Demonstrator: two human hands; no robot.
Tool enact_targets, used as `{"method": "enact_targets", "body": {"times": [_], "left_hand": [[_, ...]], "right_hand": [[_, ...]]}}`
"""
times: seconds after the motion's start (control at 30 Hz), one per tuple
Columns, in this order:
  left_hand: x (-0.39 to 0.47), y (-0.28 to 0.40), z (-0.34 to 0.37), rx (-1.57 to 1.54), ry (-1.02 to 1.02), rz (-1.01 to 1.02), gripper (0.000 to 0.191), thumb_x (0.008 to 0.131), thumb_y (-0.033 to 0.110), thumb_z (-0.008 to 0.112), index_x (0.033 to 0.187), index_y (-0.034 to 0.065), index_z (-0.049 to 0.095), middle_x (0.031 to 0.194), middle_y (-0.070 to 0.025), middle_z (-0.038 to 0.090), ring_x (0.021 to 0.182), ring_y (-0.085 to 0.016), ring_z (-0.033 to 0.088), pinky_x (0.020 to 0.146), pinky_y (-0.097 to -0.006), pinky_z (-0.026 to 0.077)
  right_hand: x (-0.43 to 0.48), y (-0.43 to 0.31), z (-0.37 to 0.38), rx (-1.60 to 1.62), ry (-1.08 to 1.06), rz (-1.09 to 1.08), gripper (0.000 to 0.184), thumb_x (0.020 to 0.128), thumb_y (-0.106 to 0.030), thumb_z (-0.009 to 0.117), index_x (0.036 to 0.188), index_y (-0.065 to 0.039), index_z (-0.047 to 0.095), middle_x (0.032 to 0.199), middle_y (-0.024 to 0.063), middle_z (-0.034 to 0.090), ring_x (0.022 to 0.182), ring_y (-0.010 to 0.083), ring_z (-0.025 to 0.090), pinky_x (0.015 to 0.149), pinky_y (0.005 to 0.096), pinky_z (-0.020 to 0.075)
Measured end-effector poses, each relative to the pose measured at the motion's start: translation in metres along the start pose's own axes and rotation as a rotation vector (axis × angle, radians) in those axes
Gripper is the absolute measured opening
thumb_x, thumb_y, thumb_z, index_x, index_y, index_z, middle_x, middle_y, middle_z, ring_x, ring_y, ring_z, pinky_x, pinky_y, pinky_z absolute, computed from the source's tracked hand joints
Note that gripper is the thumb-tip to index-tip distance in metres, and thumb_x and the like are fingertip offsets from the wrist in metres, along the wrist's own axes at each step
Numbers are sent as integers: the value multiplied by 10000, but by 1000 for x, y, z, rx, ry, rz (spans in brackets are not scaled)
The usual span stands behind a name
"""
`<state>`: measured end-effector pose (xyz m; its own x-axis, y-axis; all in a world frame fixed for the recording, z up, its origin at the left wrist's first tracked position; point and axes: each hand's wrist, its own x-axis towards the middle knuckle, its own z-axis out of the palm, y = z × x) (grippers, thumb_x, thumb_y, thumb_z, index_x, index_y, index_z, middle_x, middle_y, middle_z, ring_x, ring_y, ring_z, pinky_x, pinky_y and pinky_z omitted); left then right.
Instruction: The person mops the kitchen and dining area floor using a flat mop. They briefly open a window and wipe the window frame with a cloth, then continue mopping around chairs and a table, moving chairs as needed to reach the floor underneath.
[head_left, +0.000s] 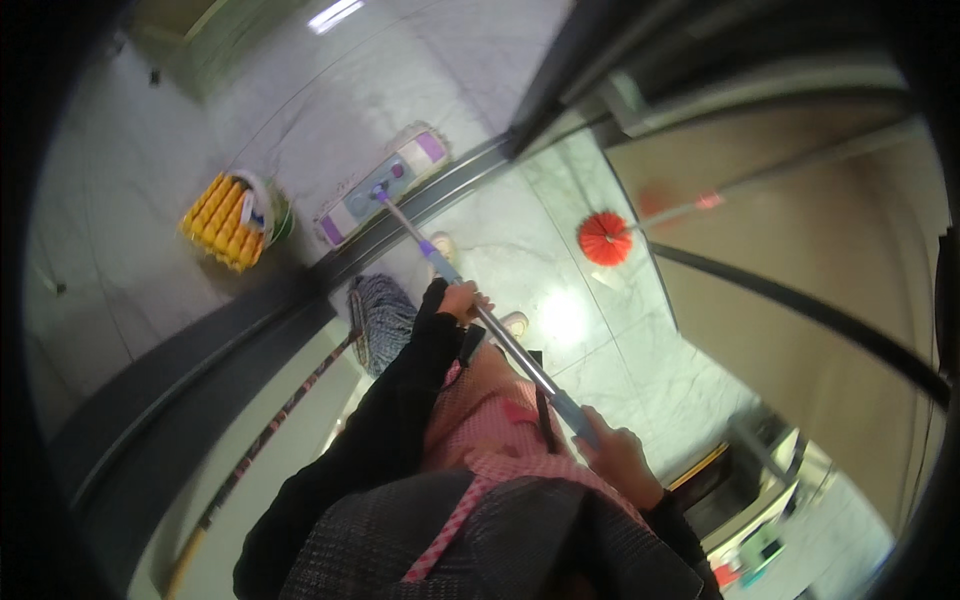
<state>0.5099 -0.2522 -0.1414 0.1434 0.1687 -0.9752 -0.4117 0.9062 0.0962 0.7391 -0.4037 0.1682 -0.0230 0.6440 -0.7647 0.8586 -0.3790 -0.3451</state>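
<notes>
A flat dust mop's head (386, 187), white and purple with a grey plate, lies at the dark door threshold. Its telescopic metal pole (514, 349) slants back towards my body. Around the grey upper sleeve of the pole, my left hand (459, 301) is closed in a grip. My right hand (616, 454) holds the grey end grip (574, 418), close to my pink checked apron (487, 420). Beside my left forearm stands a grey string mop (384, 319) with a patterned handle (277, 424).
Past the threshold (442, 187) is a bucket (281, 214) with a yellow ribbed bundle (229, 225) at it. A red round brush (604, 238) on a pole is by the brown panel (772, 247). My shoes (514, 324) are on marbled tiles. Several blurred items lie at lower right.
</notes>
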Motion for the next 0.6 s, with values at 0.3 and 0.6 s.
{"method": "enact_targets", "body": {"times": [0.3,0.6], "left_hand": [[-29,-77,-20,236,-400,159,118,822,61,490,723,9,451,759,-112,501,735,-246,538,777,-412,509],[-139,-138,-18,729,-523,126,210,884,189,478,832,-13,506,768,-129,576,759,-249,596,714,-367,530]], "right_hand": [[-111,71,37,-158,527,-155,501,837,-421,628,1198,-82,555,458,158,518,353,284,523,340,398,405],[-234,86,36,266,197,25,422,783,-280,664,1169,-132,582,547,104,577,490,282,588,468,381,464]]}}
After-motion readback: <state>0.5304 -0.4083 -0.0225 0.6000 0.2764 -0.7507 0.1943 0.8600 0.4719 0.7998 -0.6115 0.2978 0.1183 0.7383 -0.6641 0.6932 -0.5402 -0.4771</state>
